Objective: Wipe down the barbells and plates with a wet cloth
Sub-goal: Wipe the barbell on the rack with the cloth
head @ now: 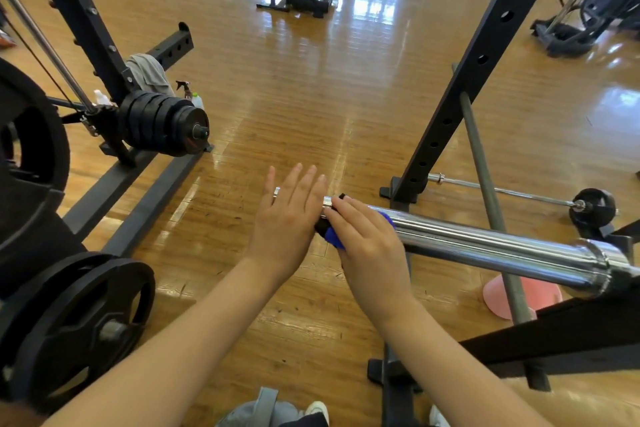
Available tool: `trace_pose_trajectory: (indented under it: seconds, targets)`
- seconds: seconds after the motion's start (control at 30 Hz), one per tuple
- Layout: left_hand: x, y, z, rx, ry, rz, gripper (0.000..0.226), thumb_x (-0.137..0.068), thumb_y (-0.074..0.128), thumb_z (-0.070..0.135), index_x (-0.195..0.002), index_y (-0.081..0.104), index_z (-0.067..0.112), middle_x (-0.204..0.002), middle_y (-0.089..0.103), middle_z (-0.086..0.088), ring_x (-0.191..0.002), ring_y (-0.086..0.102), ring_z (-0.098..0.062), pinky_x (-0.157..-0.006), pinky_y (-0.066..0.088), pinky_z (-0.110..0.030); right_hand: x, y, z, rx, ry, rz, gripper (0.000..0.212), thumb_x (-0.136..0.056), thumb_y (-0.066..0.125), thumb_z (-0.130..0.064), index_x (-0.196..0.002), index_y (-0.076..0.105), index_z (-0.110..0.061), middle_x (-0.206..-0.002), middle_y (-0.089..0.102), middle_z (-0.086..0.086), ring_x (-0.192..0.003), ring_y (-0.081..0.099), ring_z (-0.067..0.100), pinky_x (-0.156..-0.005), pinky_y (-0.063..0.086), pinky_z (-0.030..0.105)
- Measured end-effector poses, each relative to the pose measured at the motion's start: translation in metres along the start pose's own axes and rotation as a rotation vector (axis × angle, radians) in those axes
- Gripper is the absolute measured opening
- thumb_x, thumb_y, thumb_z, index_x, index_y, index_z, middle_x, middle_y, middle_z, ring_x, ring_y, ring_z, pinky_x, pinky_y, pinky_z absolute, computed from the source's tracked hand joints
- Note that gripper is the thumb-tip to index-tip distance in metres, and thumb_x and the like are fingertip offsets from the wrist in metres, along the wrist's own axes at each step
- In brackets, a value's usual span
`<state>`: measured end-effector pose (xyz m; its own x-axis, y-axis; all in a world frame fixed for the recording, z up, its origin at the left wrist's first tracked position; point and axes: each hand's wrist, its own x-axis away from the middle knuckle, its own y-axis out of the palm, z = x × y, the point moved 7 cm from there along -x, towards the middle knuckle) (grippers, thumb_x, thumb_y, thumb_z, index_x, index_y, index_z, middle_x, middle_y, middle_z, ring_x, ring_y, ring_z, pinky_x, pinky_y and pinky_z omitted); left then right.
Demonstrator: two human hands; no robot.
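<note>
From the head camera, the barbell sleeve (485,246) was a thick chrome tube, bright and mirror-like, with long streaks of reflected light along it. It ran from a flared collar at the lower right up toward the middle of the picture, resting on the black rack (485,55) above the wooden floor (294,97). Its free end poked out just past the hands.

The right hand (367,246) lay over the top of the sleeve near that end, fingers curled down around a blue cloth (334,237) and pressing it to the metal. Only small folds of blue showed beneath the palm and by the knuckles, with a dark edge next to them. The left hand (289,215) was held flat at the tip of the sleeve, fingers straight and slightly spread, gripping nothing.

To the left, a stack of black plates (162,125) sat on a storage peg, and larger plates (79,322) hung nearer the camera. A grey towel (149,74) was draped over the frame behind them.
</note>
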<state>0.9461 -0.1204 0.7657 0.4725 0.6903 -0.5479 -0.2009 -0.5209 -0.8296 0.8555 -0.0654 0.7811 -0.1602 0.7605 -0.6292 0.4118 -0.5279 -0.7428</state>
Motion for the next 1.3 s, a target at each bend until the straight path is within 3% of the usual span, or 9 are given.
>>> trace_pose_trajectory:
  seconds: [0.13,0.3,0.47,0.8,0.93,1.03,1.1,1.17,1.3]
  targets:
    - [-0.004,0.002,0.001,0.026,0.024,-0.044,0.046,-0.068,0.076,0.003,-0.111,0.061,0.001,-0.115,0.066,-0.016,-0.111,0.061,-0.033,-0.105,0.032,-0.052,0.012,-0.015,0.015,0.047,0.061,-0.039,0.049,-0.064,0.080,0.009,-0.111,0.068,-0.002,-0.116,0.066,0.013,-0.110,0.062,0.027,-0.100,0.041,0.038]
    - [-0.013,0.000,-0.002,0.108,0.008,-0.146,0.061,-0.046,0.086,0.002,-0.103,0.066,-0.001,-0.108,0.068,-0.017,-0.104,0.064,-0.034,-0.097,0.040,-0.056,0.000,-0.028,0.011,-0.026,0.028,0.063,0.032,-0.075,0.068,0.002,-0.107,0.069,0.001,-0.108,0.069,0.014,-0.099,0.066,0.027,-0.095,0.044,0.029]
    - [-0.012,0.000,-0.002,0.129,0.001,-0.174,0.055,-0.056,0.079,0.001,-0.108,0.064,-0.002,-0.113,0.066,-0.018,-0.111,0.061,-0.036,-0.099,0.039,-0.056,0.006,0.005,0.006,0.113,0.033,-0.098,0.061,-0.063,0.083,0.004,-0.120,0.062,0.000,-0.125,0.061,0.015,-0.118,0.057,0.031,-0.103,0.037,0.041]
    - [-0.014,0.002,-0.004,0.107,0.008,-0.253,0.067,-0.044,0.088,0.009,-0.107,0.065,0.000,-0.109,0.068,-0.015,-0.108,0.063,-0.033,-0.098,0.041,-0.052,-0.003,-0.022,0.007,-0.058,0.005,0.066,0.031,-0.082,0.050,-0.006,-0.106,0.069,-0.001,-0.105,0.070,0.011,-0.098,0.066,0.024,-0.091,0.047,0.029]
    - [-0.024,0.010,-0.004,0.089,0.054,-0.457,0.060,-0.081,0.067,0.023,-0.135,0.043,0.011,-0.141,0.048,-0.002,-0.138,0.034,-0.019,-0.115,0.016,-0.037,-0.001,0.000,0.002,0.018,0.012,-0.042,0.043,-0.072,0.073,0.005,-0.114,0.065,0.001,-0.118,0.065,0.016,-0.111,0.061,0.031,-0.098,0.045,0.041]
    - [-0.030,0.010,-0.005,0.053,0.052,-0.555,0.067,-0.085,0.062,0.025,-0.143,0.030,0.013,-0.150,0.035,-0.001,-0.144,0.019,-0.019,-0.117,0.008,-0.037,0.006,0.002,0.007,0.038,0.009,-0.079,0.053,-0.066,0.080,0.007,-0.116,0.064,0.000,-0.122,0.062,0.016,-0.116,0.058,0.031,-0.099,0.045,0.044]
    - [-0.023,0.003,-0.005,-0.026,0.056,-0.488,0.081,-0.081,0.068,0.029,-0.146,0.024,0.011,-0.155,0.026,-0.006,-0.145,0.016,-0.023,-0.117,0.005,-0.043,0.008,-0.004,0.010,0.018,0.005,-0.055,0.050,-0.067,0.080,0.007,-0.114,0.066,-0.001,-0.121,0.063,0.015,-0.115,0.059,0.029,-0.100,0.044,0.042]
    - [-0.010,-0.003,-0.003,-0.069,0.044,-0.333,0.091,-0.068,0.081,0.026,-0.143,0.033,0.006,-0.148,0.038,-0.013,-0.139,0.032,-0.029,-0.114,0.015,-0.049,0.008,-0.009,0.010,0.014,0.006,-0.029,0.046,-0.068,0.078,0.007,-0.112,0.067,-0.001,-0.119,0.065,0.014,-0.113,0.060,0.028,-0.100,0.043,0.040]
    - [0.002,-0.002,-0.001,0.022,0.019,-0.005,0.065,-0.070,0.073,0.007,-0.128,0.043,0.004,-0.127,0.059,-0.015,-0.123,0.052,-0.033,-0.110,0.026,-0.051,-0.001,-0.007,0.004,0.010,0.025,-0.005,0.040,-0.069,0.075,0.005,-0.109,0.068,0.001,-0.113,0.067,0.015,-0.107,0.063,0.030,-0.096,0.046,0.040]
